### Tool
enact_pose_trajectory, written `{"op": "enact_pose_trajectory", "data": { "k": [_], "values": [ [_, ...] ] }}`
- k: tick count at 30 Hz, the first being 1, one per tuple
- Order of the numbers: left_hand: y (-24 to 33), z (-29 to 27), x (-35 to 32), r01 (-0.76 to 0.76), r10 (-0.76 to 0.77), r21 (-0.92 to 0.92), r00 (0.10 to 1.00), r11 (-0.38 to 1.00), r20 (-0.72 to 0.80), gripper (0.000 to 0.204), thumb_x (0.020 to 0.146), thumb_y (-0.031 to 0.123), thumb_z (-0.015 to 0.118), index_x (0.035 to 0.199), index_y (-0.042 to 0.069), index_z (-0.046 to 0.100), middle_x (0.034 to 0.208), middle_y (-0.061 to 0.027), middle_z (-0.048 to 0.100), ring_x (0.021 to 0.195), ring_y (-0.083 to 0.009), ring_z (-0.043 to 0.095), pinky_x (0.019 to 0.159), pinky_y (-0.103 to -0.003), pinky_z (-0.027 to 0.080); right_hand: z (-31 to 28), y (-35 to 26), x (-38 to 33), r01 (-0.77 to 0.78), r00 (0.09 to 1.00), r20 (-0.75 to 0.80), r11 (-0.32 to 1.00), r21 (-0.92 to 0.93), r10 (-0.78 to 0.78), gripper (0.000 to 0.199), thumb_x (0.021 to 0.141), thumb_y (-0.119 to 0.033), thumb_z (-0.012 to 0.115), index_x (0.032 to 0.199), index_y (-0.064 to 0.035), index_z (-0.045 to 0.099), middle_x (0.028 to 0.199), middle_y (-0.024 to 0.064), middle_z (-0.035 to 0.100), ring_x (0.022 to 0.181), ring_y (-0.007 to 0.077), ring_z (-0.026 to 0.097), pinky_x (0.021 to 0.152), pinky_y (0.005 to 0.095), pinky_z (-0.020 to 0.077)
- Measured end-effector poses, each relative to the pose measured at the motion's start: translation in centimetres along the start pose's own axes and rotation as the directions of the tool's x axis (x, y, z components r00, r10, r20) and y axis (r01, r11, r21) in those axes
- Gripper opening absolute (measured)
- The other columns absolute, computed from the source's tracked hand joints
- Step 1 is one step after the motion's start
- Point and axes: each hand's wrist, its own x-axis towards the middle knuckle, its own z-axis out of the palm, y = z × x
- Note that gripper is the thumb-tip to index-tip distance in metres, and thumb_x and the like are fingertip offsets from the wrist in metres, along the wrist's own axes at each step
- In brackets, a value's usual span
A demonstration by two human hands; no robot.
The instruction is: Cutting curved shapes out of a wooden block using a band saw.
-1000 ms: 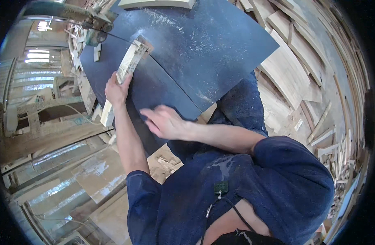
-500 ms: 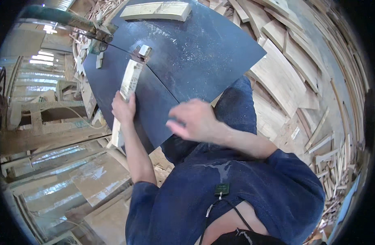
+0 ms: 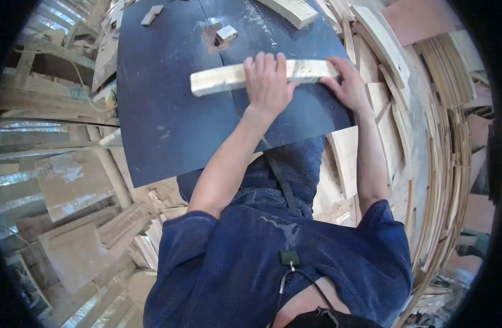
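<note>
A pale, slightly curved piece of wood [image 3: 218,79] lies crosswise over the dark tabletop [image 3: 174,131], with dark marks on its right part. My left hand [image 3: 268,85] is closed over its middle, fingers across the top. At its right end my right hand [image 3: 349,85] grips it between thumb and fingers. Beyond the piece, a small wood block [image 3: 226,34] rests beside a brownish insert [image 3: 211,39] in the tabletop. A thin seam runs through the table, partly hidden by the wood and my left forearm.
Another curved wood piece [image 3: 294,13] lies at the table's far right. A small offcut [image 3: 152,15] sits at the far left. Planks [image 3: 382,54] are heaped along the right, with stacked strips [image 3: 447,71] beyond them. Boards [image 3: 76,180] and scraps cover the left side.
The piece of wood has gone from the table's left side to its middle and turned crosswise. My right hand, previously free, now grips its right end. The view has shifted too.
</note>
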Motion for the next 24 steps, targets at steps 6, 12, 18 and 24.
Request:
{"op": "enact_pose_trajectory", "data": {
  "k": [6, 12, 18, 24],
  "values": [
    [0.6, 5.7, 3.2, 0.042, -0.038, 0.023, 0.987, 0.999, -0.157, 0.083, 0.077, 0.052, 0.089, 0.140, 0.008, 0.061, 0.134, -0.0102, 0.060, 0.135, -0.0310, 0.050, 0.114, -0.058, 0.028, 0.7, 4.8, 2.3, -0.010, 0.992, -0.129, 1.000, 0.002, 0.010, 0.058, 0.091, -0.041, 0.085, 0.135, -0.0072, 0.069, 0.134, 0.0150, 0.071, 0.128, 0.0361, 0.065, 0.110, 0.0461, 0.0510],
    [-0.8, 5.2, 4.0, 0.100, -0.083, 0.108, 0.985, 0.989, -0.149, 0.080, 0.077, 0.052, 0.089, 0.139, 0.009, 0.061, 0.129, -0.0072, 0.060, 0.127, -0.0279, 0.052, 0.110, -0.056, 0.030, 1.5, 0.8, 8.7, -0.111, 0.967, -0.233, 0.994, -0.008, 0.106, 0.094, 0.085, -0.067, 0.078, 0.147, 0.0004, 0.058, 0.140, 0.0255, 0.066, 0.136, 0.0442, 0.059, 0.117, 0.0579, 0.0413],
    [-0.3, 5.4, 4.8, 0.060, -0.057, 0.022, 0.992, 0.998, -0.112, 0.081, 0.079, 0.050, 0.089, 0.140, 0.006, 0.059, 0.131, -0.0103, 0.057, 0.131, -0.0308, 0.050, 0.113, -0.058, 0.029, 7.6, 2.9, 17.7, -0.386, 0.917, -0.018, 0.873, -0.300, 0.399, 0.093, 0.089, -0.067, 0.073, 0.146, 0.0034, 0.051, 0.134, 0.0343, 0.069, 0.126, 0.0489, 0.067, 0.107, 0.0608, 0.0498],
    [1.2, 6.8, 6.0, -0.026, 0.025, -0.009, 0.989, 1.000, -0.149, 0.081, 0.077, 0.049, 0.089, 0.138, 0.006, 0.059, 0.127, -0.0106, 0.058, 0.131, -0.0297, 0.050, 0.112, -0.057, 0.028, 7.2, 14.7, 22.1, -0.627, 0.779, -0.223, 0.737, -0.252, 0.586, 0.086, 0.089, -0.052, 0.076, 0.156, -0.0054, 0.048, 0.136, 0.0288, 0.071, 0.127, 0.0432, 0.069, 0.112, 0.0572, 0.0494]
  ]
}}
